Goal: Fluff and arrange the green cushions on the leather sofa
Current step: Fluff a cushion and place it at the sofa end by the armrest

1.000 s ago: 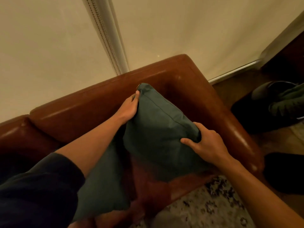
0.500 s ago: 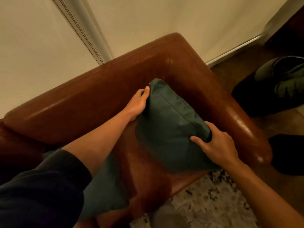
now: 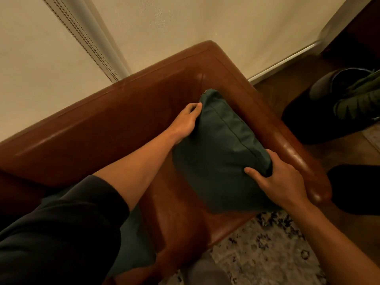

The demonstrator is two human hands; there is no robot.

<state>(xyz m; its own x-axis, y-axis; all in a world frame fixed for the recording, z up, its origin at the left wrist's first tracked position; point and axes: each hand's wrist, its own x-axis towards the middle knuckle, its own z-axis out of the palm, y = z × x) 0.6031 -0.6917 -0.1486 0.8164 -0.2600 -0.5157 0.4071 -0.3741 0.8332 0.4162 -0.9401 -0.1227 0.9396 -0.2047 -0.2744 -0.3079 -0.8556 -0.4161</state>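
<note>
A green cushion [image 3: 218,153] stands on edge on the seat of the brown leather sofa [image 3: 102,124], close to its right armrest. My left hand [image 3: 185,122] lies against the cushion's upper left edge, fingers along the seam near the top corner. My right hand [image 3: 277,177] grips the cushion's lower right corner, thumb on the front face and fingers curled behind. A second green cushion [image 3: 133,243] lies lower on the seat, mostly hidden under my left arm and dark sleeve.
Pale blinds [image 3: 185,27] hang behind the sofa back. A patterned rug [image 3: 267,254] lies in front of the sofa. Right of the armrest [image 3: 298,157], dark shapes and a green fabric item [image 3: 359,99] sit on the wooden floor.
The cushion has shifted toward the right armrest with both hands on it, away from the second cushion. More bare seat leather shows between the two cushions.
</note>
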